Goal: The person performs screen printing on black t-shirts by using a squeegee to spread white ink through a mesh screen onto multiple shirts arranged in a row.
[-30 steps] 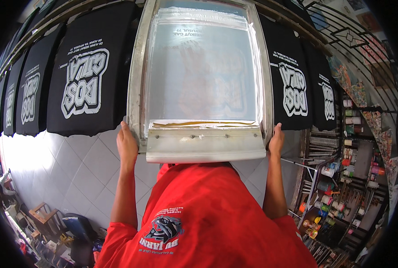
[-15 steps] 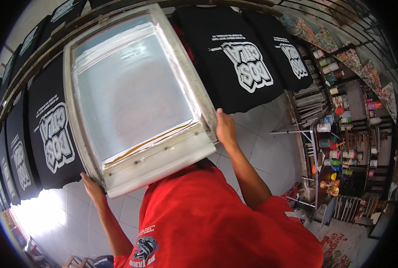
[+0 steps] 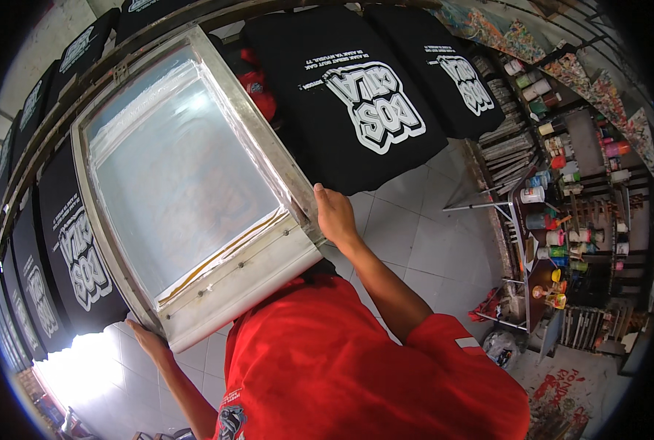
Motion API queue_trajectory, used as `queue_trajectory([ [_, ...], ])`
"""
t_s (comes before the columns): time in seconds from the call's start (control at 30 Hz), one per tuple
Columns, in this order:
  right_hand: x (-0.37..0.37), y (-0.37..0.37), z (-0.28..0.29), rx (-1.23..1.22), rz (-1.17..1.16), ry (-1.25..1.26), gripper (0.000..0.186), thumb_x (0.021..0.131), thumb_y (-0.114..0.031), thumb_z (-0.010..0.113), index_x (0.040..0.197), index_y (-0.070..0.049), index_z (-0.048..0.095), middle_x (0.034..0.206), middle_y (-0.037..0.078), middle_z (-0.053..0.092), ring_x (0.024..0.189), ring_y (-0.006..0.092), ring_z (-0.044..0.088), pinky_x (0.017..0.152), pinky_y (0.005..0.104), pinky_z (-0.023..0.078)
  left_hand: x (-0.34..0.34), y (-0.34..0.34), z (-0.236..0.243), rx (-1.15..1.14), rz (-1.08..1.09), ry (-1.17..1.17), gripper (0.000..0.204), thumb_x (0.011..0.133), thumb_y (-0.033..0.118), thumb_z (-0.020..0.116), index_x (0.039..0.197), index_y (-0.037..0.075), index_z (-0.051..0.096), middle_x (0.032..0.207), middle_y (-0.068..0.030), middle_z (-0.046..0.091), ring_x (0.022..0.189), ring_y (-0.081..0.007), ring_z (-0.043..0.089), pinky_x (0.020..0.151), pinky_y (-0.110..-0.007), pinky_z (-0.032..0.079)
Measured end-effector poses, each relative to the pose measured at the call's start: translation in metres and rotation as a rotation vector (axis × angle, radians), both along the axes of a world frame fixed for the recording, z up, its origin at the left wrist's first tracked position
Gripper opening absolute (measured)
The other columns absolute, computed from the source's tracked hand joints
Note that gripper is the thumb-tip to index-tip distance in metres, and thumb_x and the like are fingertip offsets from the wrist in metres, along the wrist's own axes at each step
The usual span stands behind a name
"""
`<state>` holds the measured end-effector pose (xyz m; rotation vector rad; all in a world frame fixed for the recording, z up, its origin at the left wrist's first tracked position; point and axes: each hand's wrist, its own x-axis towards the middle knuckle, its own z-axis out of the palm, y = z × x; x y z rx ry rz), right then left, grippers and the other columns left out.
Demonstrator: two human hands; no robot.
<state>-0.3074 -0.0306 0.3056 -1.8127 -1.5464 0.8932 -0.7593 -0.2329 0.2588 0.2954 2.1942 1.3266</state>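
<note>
Between my two hands is a screen printing frame [image 3: 184, 161], with pale mesh, a metal border and white tape along its inner edges. My left hand [image 3: 149, 339] grips its near left corner, and my right hand [image 3: 336, 215] grips the near right side, thumb on the border. The fingers under the frame are hidden. A wide pale bar with small screws runs along its near edge. The frame lies tilted over the row of black shirts; one printed black shirt [image 3: 349, 95] shows to its right and another black shirt [image 3: 77, 242] to its left.
A further black shirt [image 3: 455, 81] hangs on the row at the right. Beyond stands a shelf of ink pots and jars [image 3: 561, 242], beside a folding metal stand [image 3: 514, 213]. Tiled floor [image 3: 407, 227] shows below the shirts. Wooden rails [image 3: 48, 125] run behind the frame.
The frame has shifted left and turned slightly, with both hands still gripping it. More of the shirt on the right shows, along with red cloth behind it.
</note>
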Motion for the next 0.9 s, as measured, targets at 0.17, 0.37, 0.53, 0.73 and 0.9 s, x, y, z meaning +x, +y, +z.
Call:
queue_trajectory([
  [0.17,0.014,0.006,-0.004,-0.008,0.034,0.007,0.058,0.102,-0.041,0.031,0.076,0.002,0.058,0.075,0.027,0.061,0.078,0.0488,0.059,0.069,0.0538,0.043,0.022,0.002,0.011,0.034,0.049,-0.029,0.080,0.100,0.059,0.031,0.142,-0.009,0.037,0.140,-0.0195,0.048,0.124,-0.0279,0.051,0.104,-0.034,0.039],
  [0.37,0.025,0.010,-0.024,0.169,0.130,-0.160,0.055,0.104,-0.034,0.028,0.079,0.003,0.060,0.080,0.027,0.063,0.080,0.0479,0.060,0.071,0.0545,0.044,0.022,-0.011,0.001,-0.051,-0.025,-0.016,0.077,0.100,0.058,0.031,0.134,-0.009,0.046,0.125,-0.0188,0.055,0.113,-0.0266,0.053,0.099,-0.036,0.041],
  [0.53,0.026,0.003,-0.017,0.079,0.025,-0.061,0.058,0.104,-0.036,0.029,0.077,0.006,0.058,0.079,0.027,0.061,0.077,0.0459,0.058,0.069,0.0524,0.040,0.021,-0.012,-0.011,-0.094,0.027,0.120,0.072,0.102,0.054,0.033,0.122,-0.010,0.057,0.110,-0.0182,0.063,0.096,-0.0257,0.057,0.088,-0.038,0.045],
  [0.73,0.015,-0.016,-0.001,0.164,-0.133,0.082,0.059,0.104,-0.041,0.034,0.070,0.006,0.045,0.060,0.016,0.042,0.061,0.0238,0.035,0.059,0.0435,0.031,0.009,0.009,0.016,0.063,-0.029,-0.081,0.073,0.102,0.054,0.033,0.131,-0.011,0.049,0.127,-0.0207,0.056,0.113,-0.0257,0.054,0.099,-0.034,0.040],
  [0.9,0.010,-0.032,0.017,0.172,-0.197,0.127,0.060,0.104,-0.042,0.033,0.072,0.006,0.048,0.061,0.012,0.042,0.062,0.0202,0.036,0.059,0.0415,0.030,-0.001,0.023,0.029,0.014,0.005,0.088,0.075,0.100,0.060,0.032,0.122,-0.007,0.055,0.110,-0.0143,0.061,0.099,-0.0212,0.057,0.091,-0.031,0.044],
])
